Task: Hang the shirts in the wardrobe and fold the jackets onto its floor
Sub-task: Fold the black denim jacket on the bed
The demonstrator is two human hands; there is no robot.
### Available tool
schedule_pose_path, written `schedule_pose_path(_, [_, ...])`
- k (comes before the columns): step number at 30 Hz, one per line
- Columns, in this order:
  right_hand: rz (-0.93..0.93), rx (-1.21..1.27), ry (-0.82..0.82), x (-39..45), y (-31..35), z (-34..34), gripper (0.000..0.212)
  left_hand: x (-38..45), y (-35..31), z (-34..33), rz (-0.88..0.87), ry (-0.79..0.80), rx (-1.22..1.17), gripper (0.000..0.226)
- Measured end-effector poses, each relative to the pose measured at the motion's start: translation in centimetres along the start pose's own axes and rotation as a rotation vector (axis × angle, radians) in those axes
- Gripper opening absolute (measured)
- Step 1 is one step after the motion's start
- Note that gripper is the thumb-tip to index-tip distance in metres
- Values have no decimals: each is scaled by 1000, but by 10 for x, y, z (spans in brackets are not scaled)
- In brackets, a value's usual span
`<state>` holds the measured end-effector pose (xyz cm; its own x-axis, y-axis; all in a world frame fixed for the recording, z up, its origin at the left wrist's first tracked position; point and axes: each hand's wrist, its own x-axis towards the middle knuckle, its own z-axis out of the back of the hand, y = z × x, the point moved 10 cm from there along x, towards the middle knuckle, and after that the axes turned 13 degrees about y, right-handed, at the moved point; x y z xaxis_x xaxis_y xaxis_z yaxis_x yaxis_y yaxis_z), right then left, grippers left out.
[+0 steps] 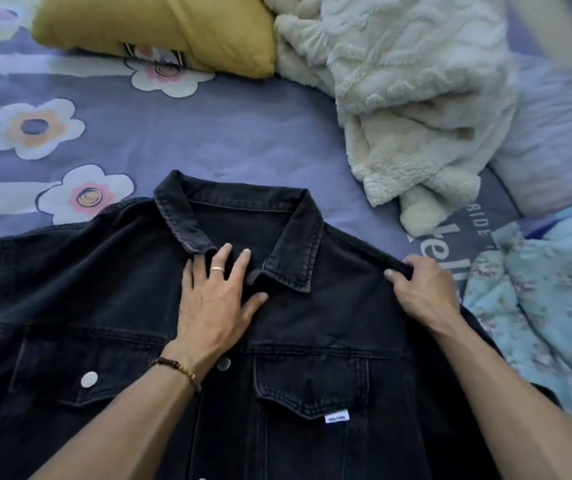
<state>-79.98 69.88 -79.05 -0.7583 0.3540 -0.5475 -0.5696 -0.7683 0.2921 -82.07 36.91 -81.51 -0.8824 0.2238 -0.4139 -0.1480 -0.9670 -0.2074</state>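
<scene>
With the black denim jacket (pixel 208 341) spread front-up on the bed (pixel 243 133), I had my left hand (pixel 213 303) flat below its collar and my right hand (pixel 423 292) apparently pinching the shoulder seam, where stiff denim could slip and skew the fold.

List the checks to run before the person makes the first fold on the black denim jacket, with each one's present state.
1. Black denim jacket lies front up on the bed sheet: ok.
2. Collar laid flat: ok.
3. Left hand presses flat on the chest below the collar: ok.
4. Right hand pinches the shoulder seam: ok.
5. Sleeves fully spread: cannot tell, out of frame.
6. Cream fleece blanket apart from the jacket: ok.
</scene>
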Motion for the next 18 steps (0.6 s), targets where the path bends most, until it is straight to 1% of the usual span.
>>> schedule_pose_path(1, [33,42,-53,1,-2,8,24,-1,-2,-6,-9,-6,31,74])
schedule_pose_path(3, [66,67,-61,1,-8,9,22,1,1,-11,32,-11,59,73])
schedule_pose_path(4, [51,47,-41,-5,-19,6,28,0,0,-13,58,-3,59,72])
schedule_pose_path(5, [10,-6,-27,-14,-30,6,40,-1,-2,-11,85,-6,44,74])
schedule_pose_path(7, [-94,-203,-47,-38,-60,10,58,-13,-14,3,121,-78,27,80])
schedule_pose_path(8, [-120,-318,-69,-50,-71,14,62,-25,-30,11,76,-154,31,82])
schedule_pose_path(9, [-132,-400,-77,-61,-80,17,66,-42,-56,15,-30,-229,32,82])
schedule_pose_path(10, [-145,-434,-78,-70,-88,18,72,-62,-89,10,-174,-265,22,79])
schedule_pose_path(11, [-170,-405,-70,-75,-98,19,80,-84,-125,-1,-318,-242,4,77])
schedule_pose_path(12, [-205,-310,-45,-79,-110,20,86,-105,-156,-17,-419,-168,-13,75])
schedule_pose_path(13, [-238,-216,-14,-83,-121,18,88,-119,-179,-35,-458,-56,-28,75])
schedule_pose_path(14, [-249,-188,15,-87,-131,17,81,-127,-193,-56,-446,76,-47,78])
schedule_pose_path(15, [-229,-239,37,-87,-136,16,66,-130,-195,-79,-400,214,-58,86])
schedule_pose_path(16, [-175,-318,25,-88,-138,21,48,-132,-194,-97,-368,299,-28,96])
schedule_pose_path(17, [-127,-386,-25,-90,-142,29,32,-134,-194,-107,-379,323,35,104])
schedule_pose_path(18, [-94,-424,-85,-91,-145,39,21,-134,-192,-111,-389,324,85,110])
